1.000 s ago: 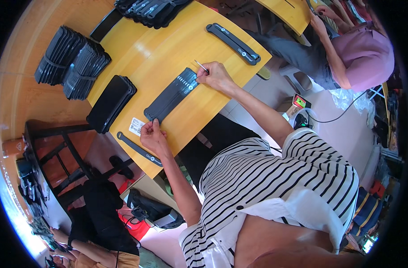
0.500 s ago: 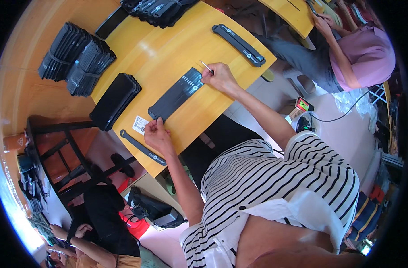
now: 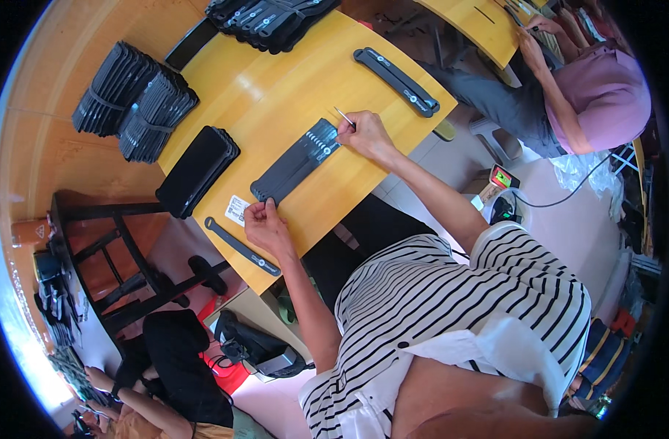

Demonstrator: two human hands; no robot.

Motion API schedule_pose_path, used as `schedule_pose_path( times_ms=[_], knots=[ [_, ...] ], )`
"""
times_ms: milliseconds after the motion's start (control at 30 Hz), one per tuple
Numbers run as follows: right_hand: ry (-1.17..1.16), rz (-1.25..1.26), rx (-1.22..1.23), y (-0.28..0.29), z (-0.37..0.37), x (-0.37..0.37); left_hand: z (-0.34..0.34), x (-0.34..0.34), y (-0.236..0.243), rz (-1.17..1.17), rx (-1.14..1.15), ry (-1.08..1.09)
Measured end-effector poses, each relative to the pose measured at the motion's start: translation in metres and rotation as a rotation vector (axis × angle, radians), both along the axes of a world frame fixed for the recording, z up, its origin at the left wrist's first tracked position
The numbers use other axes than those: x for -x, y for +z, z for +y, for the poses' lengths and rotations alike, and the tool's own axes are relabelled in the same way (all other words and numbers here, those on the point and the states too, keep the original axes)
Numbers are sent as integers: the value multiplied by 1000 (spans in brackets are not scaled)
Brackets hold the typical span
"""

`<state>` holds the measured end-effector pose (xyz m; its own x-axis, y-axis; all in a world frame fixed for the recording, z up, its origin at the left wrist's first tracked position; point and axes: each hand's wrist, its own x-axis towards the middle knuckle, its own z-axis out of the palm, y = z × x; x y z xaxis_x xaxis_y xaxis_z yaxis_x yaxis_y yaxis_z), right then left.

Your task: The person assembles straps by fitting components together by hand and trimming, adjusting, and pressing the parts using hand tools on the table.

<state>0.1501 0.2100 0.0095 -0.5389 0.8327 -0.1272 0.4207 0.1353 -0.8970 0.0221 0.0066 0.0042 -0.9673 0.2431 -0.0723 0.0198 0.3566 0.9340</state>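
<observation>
Head view shows a fanned row of flat black strips (image 3: 296, 161) lying slantwise on the yellow wooden surface (image 3: 276, 88), near its front edge. The left hand (image 3: 265, 225) rests at the lower end of the row, fingers curled with the fingertips pressing on the last strips. The right hand (image 3: 365, 133) sits at the upper end, fingers closed in a pinch around a thin light stick (image 3: 343, 117) whose tip points away over the surface. Just left of the left hand lies a small white label (image 3: 237, 209), and below it a single long black strip (image 3: 242, 246) lies along the edge of the surface. A neat black stack (image 3: 197, 170) sits farther left, with two banded bundles of black strips (image 3: 134, 102) beyond it. Another long black piece (image 3: 396, 80) lies beyond the right hand, and a heap of black parts (image 3: 270, 20) is at the far edge. Another person in a pink top (image 3: 605, 88) sits at a neighbouring table.
</observation>
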Motion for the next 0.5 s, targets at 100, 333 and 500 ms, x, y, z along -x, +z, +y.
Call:
schedule_pose_path(
  times_ms=[100, 333, 500],
  knots=[
    [-18, -24, -47, -1, -1, 2, 0, 0, -4, 64, 17, -1],
    [-3, -78, -54, 1, 3, 2, -3, 4, -1, 176, 126, -7],
    [87, 123, 163, -7, 11, -8, -18, 3, 5, -20, -68, -33]
  ],
)
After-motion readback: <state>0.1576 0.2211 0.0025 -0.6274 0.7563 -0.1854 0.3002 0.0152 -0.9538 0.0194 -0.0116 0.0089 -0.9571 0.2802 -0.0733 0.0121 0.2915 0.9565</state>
